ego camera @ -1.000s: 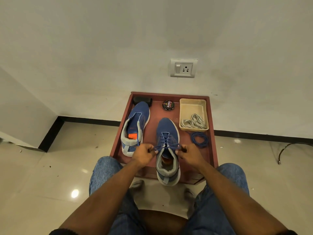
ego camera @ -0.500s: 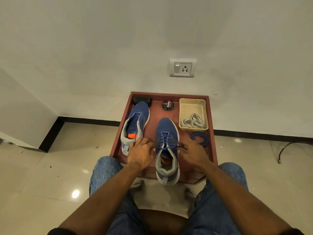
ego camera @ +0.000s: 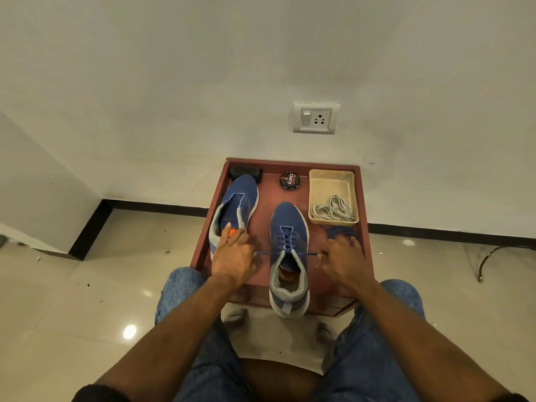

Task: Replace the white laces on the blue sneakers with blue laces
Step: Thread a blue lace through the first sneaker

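Hiding the blue lace coil (ego camera: pixel 339 233), right hand (ego camera: pixel 342 261) reaches over it.

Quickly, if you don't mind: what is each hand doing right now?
Left hand: open, fingers reaching onto the unlaced sneaker.
Right hand: over the loose blue lace; whether it grips anything cannot be told.

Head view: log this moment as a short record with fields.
laced sneaker: right sneaker, blue lace threaded, ends lying out to both sides
unlaced sneaker: left sneaker, no lace
left hand: fingers straight, touching the left sneaker's collar
right hand: reaching onto the spare blue lace
white laces: in the beige tray
also on table: Cherry polish tin
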